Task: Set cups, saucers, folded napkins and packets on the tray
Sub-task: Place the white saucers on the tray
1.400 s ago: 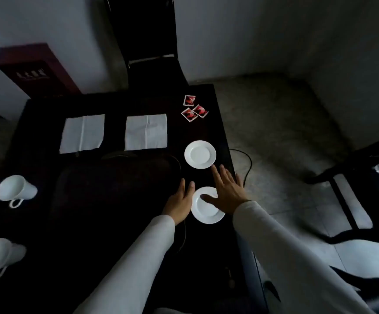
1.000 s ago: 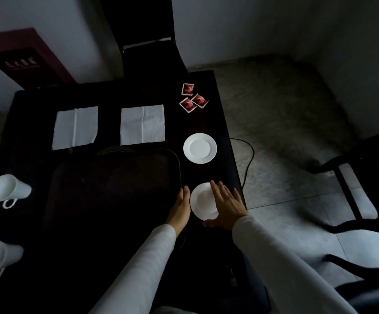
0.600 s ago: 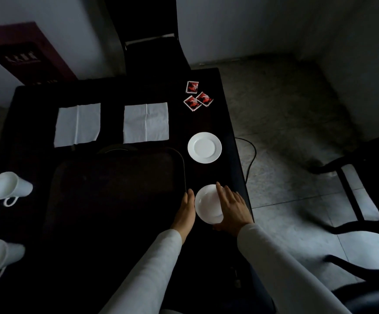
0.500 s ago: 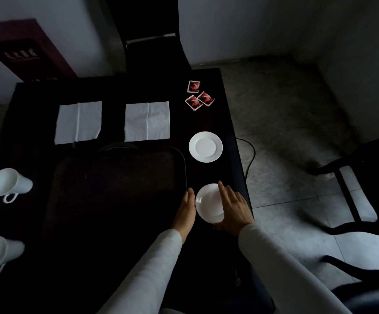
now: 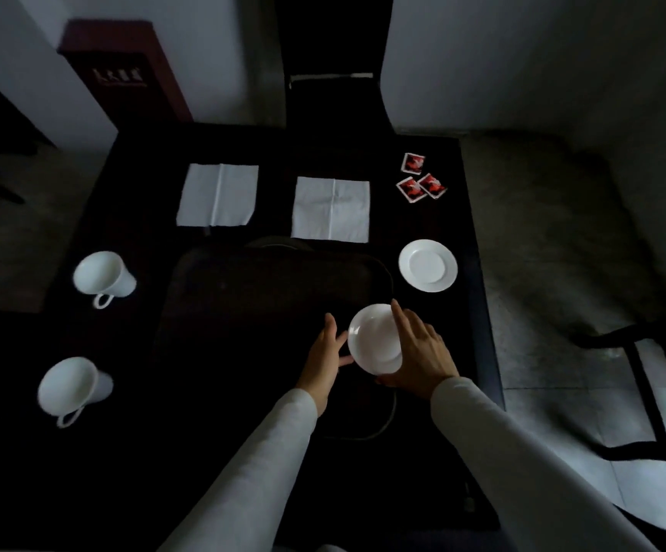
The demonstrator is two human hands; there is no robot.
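Observation:
A white saucer [image 5: 373,339] is tilted up over the right edge of the dark tray [image 5: 267,296]. My right hand [image 5: 419,352] grips it from the right and from below. My left hand [image 5: 323,356] touches its left rim with fingers spread. A second white saucer [image 5: 427,265] lies flat on the table to the right of the tray. Two white cups lie on their sides at the left, one farther [image 5: 102,277] and one nearer [image 5: 70,386]. Two white napkins [image 5: 218,195] [image 5: 330,209] lie flat beyond the tray. Three red packets [image 5: 419,181] lie at the far right.
The table [image 5: 462,217] is black and its right edge runs close to the saucers. A dark chair [image 5: 329,97] stands at the far side. Another dark chair [image 5: 650,392] stands on the grey floor at the right. A cable [image 5: 387,416] curves near the tray's front right corner.
The saucer has been lifted off the table, tilted and carried left over the tray's right edge. Both hands moved left with it.

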